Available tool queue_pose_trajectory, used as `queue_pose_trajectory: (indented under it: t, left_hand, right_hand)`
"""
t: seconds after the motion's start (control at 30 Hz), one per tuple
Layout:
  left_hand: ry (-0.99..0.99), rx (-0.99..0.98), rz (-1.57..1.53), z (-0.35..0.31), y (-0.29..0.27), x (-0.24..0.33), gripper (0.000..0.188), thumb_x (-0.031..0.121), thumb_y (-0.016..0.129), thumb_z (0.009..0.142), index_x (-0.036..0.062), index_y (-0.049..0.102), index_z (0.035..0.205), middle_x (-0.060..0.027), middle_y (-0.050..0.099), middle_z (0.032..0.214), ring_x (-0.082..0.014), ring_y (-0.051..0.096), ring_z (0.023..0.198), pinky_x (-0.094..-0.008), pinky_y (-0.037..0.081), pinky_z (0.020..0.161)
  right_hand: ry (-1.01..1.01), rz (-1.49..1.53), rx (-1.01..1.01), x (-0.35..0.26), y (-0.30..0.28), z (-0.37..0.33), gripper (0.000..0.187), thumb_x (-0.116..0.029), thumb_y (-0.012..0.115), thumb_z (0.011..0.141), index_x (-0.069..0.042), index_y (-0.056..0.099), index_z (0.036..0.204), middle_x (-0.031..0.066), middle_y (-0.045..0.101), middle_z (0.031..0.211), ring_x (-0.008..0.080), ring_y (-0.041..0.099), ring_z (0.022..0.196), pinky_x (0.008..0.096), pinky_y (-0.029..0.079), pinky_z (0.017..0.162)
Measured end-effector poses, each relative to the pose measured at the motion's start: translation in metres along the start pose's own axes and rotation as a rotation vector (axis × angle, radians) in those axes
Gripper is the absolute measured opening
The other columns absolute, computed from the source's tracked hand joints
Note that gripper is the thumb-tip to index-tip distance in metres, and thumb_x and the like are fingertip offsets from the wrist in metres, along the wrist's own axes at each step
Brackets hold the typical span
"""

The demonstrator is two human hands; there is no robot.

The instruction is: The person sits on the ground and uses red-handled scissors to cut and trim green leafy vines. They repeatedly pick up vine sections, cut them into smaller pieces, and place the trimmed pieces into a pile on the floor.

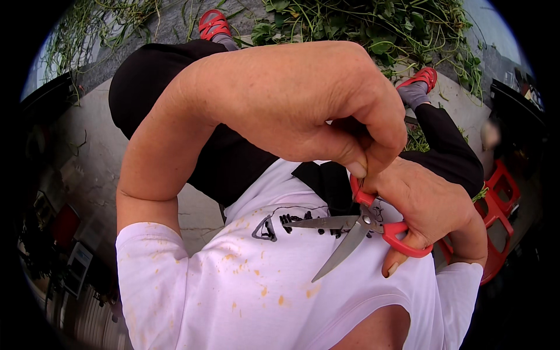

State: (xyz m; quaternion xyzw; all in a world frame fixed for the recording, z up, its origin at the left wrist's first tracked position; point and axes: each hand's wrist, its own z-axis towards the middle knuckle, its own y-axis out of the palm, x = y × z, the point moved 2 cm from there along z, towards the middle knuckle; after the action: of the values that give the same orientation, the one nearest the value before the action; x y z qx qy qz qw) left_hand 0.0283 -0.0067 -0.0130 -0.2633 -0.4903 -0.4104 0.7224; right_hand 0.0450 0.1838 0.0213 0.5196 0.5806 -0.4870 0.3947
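My right hand [426, 198] holds a pair of scissors [367, 220] with red handles. One finger passes through the lower handle loop. The two metal blades stand apart, with their tips toward the left, in front of my white shirt [233, 274] with orange spots. Above the scissors my left hand [309, 105] is bent over, thumb and fingertips pinched together right by the upper red handle. A thin dark strand seems to show below the pinch, too small to name. The curled fingers hide whatever else is between them.
A heap of green leafy vines [379, 29] lies on the ground ahead, with more vine stems [87, 41] at the far left. My feet wear red sandals [213, 25]. A red plastic stool [499, 216] stands at the right.
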Motion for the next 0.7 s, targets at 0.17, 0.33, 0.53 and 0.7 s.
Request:
queue_pose_trajectory:
  t: [0.17,0.33,0.53,0.7]
  left_hand:
    - [-0.008,-0.006,0.024,0.0,0.0,0.001,0.009,0.008,0.066,0.079,0.0034,0.06,0.073,-0.004,0.057,0.07,-0.0217,0.054,0.063,-0.0311,0.043,0.057]
    - [-0.063,0.037,0.074,0.0,-0.005,0.003,0.007,0.005,0.066,0.077,0.0025,0.06,0.074,-0.0047,0.058,0.07,-0.0221,0.054,0.064,-0.0307,0.043,0.058]
    - [-0.621,0.156,0.835,-0.001,-0.025,0.005,0.013,0.012,0.061,0.08,0.0013,0.06,0.074,-0.0101,0.057,0.072,-0.0262,0.056,0.074,-0.0365,0.045,0.068]
    - [-0.21,0.402,1.323,-0.024,-0.026,-0.008,0.02,0.019,0.065,0.081,-0.0004,0.062,0.077,-0.0115,0.06,0.068,-0.0272,0.059,0.064,-0.0355,0.047,0.061]
  right_hand:
    - [0.064,-0.039,0.019,0.001,0.005,-0.002,0.087,-0.069,0.078,0.046,-0.004,0.052,0.099,0.0098,0.053,0.093,0.0317,0.052,0.082,0.037,0.043,0.071]
    - [0.043,-0.109,0.037,-0.003,0.003,-0.004,0.067,-0.057,0.08,0.054,-0.004,0.051,0.084,0.0085,0.049,0.073,0.0295,0.05,0.062,0.0347,0.042,0.054]
    - [0.025,-0.148,0.374,0.017,-0.009,-0.026,0.08,-0.066,0.074,0.044,-0.002,0.052,0.087,0.0057,0.044,0.068,0.024,0.046,0.057,0.0317,0.038,0.051]
    - [0.166,-0.235,0.396,0.036,-0.012,-0.05,0.088,-0.071,0.07,0.054,0.001,0.047,0.099,0.0097,0.042,0.083,0.0238,0.041,0.068,0.0318,0.039,0.062]
